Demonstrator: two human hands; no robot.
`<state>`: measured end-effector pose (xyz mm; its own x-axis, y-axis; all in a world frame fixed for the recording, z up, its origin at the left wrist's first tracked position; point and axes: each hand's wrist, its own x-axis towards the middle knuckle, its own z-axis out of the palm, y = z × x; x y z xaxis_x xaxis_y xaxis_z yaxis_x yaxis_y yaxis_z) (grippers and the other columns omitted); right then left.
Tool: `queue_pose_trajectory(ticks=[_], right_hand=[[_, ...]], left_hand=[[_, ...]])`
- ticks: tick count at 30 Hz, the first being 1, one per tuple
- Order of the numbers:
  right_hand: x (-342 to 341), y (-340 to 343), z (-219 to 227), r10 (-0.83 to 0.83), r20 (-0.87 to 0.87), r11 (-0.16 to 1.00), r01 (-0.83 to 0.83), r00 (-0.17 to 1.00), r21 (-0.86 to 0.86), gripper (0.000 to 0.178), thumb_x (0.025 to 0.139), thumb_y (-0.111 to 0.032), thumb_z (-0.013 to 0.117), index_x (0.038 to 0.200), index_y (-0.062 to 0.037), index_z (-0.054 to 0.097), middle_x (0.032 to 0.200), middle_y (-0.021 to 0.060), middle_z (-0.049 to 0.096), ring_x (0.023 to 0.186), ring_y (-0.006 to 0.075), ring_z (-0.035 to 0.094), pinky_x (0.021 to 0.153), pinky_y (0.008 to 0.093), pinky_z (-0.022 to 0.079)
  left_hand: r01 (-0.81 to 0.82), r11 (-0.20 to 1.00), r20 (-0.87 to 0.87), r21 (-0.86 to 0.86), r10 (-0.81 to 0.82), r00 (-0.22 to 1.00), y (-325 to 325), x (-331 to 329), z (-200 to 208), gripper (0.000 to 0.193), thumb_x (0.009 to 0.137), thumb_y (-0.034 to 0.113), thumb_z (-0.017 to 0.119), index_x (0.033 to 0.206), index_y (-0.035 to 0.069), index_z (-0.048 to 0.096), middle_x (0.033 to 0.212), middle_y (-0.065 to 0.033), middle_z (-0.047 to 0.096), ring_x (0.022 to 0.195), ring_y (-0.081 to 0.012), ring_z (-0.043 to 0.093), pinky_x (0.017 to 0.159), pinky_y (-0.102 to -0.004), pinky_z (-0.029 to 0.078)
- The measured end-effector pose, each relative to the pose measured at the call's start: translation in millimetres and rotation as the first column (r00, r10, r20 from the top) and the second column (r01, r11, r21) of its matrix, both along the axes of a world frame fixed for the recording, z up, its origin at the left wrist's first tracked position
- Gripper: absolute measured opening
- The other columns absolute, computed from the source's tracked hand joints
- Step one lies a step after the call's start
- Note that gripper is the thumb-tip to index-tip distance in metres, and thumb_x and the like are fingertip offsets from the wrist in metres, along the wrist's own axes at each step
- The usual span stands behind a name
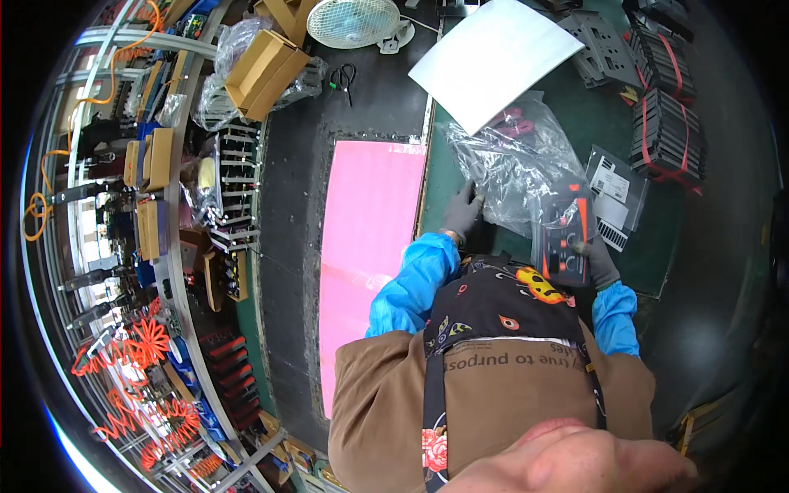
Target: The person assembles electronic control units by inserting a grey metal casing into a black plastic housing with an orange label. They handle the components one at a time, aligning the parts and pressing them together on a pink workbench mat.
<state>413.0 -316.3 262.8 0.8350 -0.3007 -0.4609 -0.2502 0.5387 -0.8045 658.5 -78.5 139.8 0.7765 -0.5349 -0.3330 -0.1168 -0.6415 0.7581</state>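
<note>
My left hand (463, 213), in a grey glove, is at the left edge of a large clear plastic bag (514, 177), its fingers bent at the film. A black-and-orange panel (565, 234) with knobs or buttons lies tilted before my apron, its upper part next to or under the bag's film; I cannot tell which. My right hand (600, 261), also gloved, grips the panel's right edge with the thumb over its face. Dark pink pieces (514, 123) show through the bag's far end, close to a white sheet (496, 62).
Right of the bag lies a clear pouch with labelled papers (610, 193). Strapped stacks of black parts (667, 135) and a grey metal bracket (598, 48) stand beyond. Leftward are a pink foam sheet (374, 222), scissors (343, 82), a fan (353, 23) and an open carton (265, 76).
</note>
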Motion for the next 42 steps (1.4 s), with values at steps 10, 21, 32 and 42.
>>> queue_pose_trajectory(ticks=[10,21,32,42], right_hand=[[-84,-50,14,0.228,-0.116,0.956,-0.199,0.967,0.215,0.082,0.063,-0.023,0.082,0.135,0.0017,0.05,0.118,0.0098,0.065,0.105,0.0212,0.066,0.093,0.0352,0.055],[-102,-19,67,0.08,0.063,0.995,-0.084,0.995,0.056,0.082,0.07,-0.043,0.087,0.13,0.0009,0.051,0.102,0.0084,0.067,0.088,0.0212,0.069,0.081,0.0337,0.059],[183,181,13,0.36,0.086,0.924,-0.367,0.929,0.108,0.045,0.098,-0.019,0.057,0.137,-0.002,0.046,0.124,0.0132,0.061,0.106,0.0228,0.066,0.091,0.0387,0.057],[286,292,-40,0.438,-0.171,0.898,-0.438,0.882,0.038,0.038,0.098,-0.031,0.059,0.12,-0.0003,0.055,0.101,0.0083,0.064,0.083,0.0191,0.065,0.07,0.0349,0.057]], left_hand=[[-0.535,0.788,-0.904,0.304,0.416,0.099,-46,-148,77,0.052,0.1,0.048,0.05,0.137,0.011,0.053,0.13,-0.0123,0.058,0.113,-0.0238,0.056,0.096,-0.0414,0.046],[-0.371,0.607,-0.702,-0.703,-0.678,0.22,-70,-153,218,0.078,0.097,0.067,0.036,0.147,0.008,0.04,0.134,-0.0111,0.056,0.115,-0.0223,0.059,0.095,-0.0376,0.051],[-0.393,0.778,-0.39,-0.491,0.207,0.897,121,36,131,0.056,0.095,0.017,0.056,0.146,0.002,0.038,0.134,-0.0179,0.057,0.12,-0.0256,0.056,0.101,-0.0372,0.045],[-0.125,0.985,-0.184,-0.115,0.103,0.978,226,180,113,0.044,0.095,0.024,0.056,0.136,0.008,0.056,0.119,-0.0156,0.067,0.107,-0.0278,0.065,0.093,-0.0381,0.049]])
